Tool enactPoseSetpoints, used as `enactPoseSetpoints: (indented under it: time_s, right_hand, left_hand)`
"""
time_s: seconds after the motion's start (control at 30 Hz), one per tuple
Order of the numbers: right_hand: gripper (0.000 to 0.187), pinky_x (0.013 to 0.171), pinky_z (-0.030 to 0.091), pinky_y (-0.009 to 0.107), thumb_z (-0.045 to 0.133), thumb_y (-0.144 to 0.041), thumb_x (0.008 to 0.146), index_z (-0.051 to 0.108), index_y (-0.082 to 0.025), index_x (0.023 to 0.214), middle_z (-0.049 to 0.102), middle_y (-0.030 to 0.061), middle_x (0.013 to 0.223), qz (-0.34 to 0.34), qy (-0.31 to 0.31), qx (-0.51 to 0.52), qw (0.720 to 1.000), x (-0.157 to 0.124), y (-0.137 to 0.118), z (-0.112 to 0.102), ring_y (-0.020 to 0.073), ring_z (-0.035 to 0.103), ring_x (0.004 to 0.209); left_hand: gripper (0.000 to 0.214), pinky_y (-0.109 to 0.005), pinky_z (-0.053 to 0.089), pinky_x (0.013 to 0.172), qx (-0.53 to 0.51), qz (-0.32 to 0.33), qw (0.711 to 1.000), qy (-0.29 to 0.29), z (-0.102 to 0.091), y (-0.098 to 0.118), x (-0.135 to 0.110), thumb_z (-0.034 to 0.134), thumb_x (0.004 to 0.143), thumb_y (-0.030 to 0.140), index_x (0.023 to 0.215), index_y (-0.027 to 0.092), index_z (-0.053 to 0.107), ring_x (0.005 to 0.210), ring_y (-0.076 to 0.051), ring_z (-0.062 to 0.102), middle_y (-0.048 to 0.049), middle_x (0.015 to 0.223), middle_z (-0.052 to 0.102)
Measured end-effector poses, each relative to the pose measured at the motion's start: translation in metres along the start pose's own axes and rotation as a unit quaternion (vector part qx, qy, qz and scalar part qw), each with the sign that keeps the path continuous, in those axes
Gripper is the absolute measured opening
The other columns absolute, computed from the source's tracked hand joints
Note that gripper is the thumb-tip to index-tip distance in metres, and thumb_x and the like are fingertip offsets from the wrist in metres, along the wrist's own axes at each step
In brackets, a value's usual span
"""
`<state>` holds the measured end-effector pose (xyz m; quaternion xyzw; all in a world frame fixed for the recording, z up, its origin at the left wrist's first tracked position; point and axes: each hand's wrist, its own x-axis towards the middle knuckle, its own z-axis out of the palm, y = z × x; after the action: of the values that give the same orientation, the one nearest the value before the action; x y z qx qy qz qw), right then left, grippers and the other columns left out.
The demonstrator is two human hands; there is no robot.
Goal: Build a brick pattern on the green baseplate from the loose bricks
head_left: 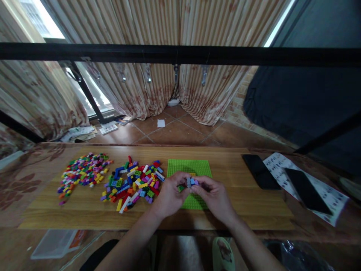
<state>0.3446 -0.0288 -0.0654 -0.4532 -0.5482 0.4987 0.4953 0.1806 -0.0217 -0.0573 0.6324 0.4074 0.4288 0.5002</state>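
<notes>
My left hand (172,194) and my right hand (214,195) meet over the green baseplate (188,167) near the table's front. Both are closed, pinching a small cluster of bricks (191,182) that shows grey, blue and purple pieces between the fingertips. The hands hide the lower half of the baseplate. Just left of my left hand lies a pile of larger mixed-colour bricks (135,182). Farther left a spread of small mixed-colour pieces (83,173) covers the table.
Two black phones (261,171) (306,190) lie at the right, the nearer one on a printed sheet (329,195). A wooden board (84,210) tops the table. A black bar (180,54) crosses overhead. Curtains hang behind. A clear plastic lid (53,242) lies below left.
</notes>
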Motion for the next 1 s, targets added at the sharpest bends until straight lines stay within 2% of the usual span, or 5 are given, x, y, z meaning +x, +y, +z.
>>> enactPoseSetpoints:
  time_s: [0.23,0.47,0.6,0.73,1.0]
  right_hand:
    - [0.024,0.06,0.047,0.025,0.078,-0.03,0.068,0.076,-0.026,0.092,0.067,-0.003,0.067,0.028,-0.013,0.099,0.995,0.017,0.003,0.024,0.0109,0.057,0.06]
    - [0.027,0.068,0.05,0.029,0.075,-0.035,0.073,0.075,-0.024,0.098,0.07,0.0011,0.077,0.022,0.002,0.083,0.996,0.025,0.009,0.052,0.0143,0.061,0.07]
    - [0.023,0.067,0.051,0.029,0.075,-0.035,0.072,0.076,-0.026,0.093,0.069,-0.0007,0.073,-0.007,0.002,0.06,0.998,0.03,0.009,0.065,0.0137,0.06,0.067]
    - [0.024,0.076,0.053,0.035,0.08,-0.035,0.065,0.077,-0.027,0.087,0.074,0.0017,0.085,0.007,0.041,0.047,0.998,0.036,0.011,0.082,0.0181,0.064,0.078]
    - [0.028,0.072,0.053,0.032,0.083,-0.033,0.06,0.078,-0.026,0.086,0.076,0.0026,0.087,0.099,0.05,0.228,0.967,0.039,0.017,0.128,0.0161,0.066,0.074]
  left_hand:
    - [0.025,-0.026,0.048,0.074,-0.12,-0.037,0.992,0.01,-0.024,0.007,-0.002,0.067,0.073,0.016,0.096,0.017,0.059,0.074,-0.013,0.061,0.0003,0.079,0.063]
    - [0.021,-0.022,0.044,0.059,-0.34,-0.19,0.916,0.097,-0.034,0.007,-0.003,0.068,0.069,0.03,0.08,0.016,0.057,0.06,-0.009,0.054,0.0018,0.071,0.058]
    - [0.035,-0.02,0.033,0.048,-0.252,-0.165,0.946,0.123,-0.037,0.004,-0.003,0.067,0.074,0.047,0.073,0.014,0.058,0.051,-0.007,0.044,0.0024,0.061,0.053]
    - [0.03,-0.022,0.034,0.05,-0.148,-0.109,0.967,0.174,-0.046,-0.002,-0.004,0.061,0.08,0.044,0.073,0.015,0.06,0.052,-0.009,0.044,0.003,0.057,0.051]
    - [0.019,-0.025,0.044,0.06,-0.007,-0.066,0.959,0.277,-0.068,-0.001,-0.012,0.054,0.085,0.03,0.079,0.017,0.067,0.061,-0.014,0.056,-0.0015,0.065,0.063]
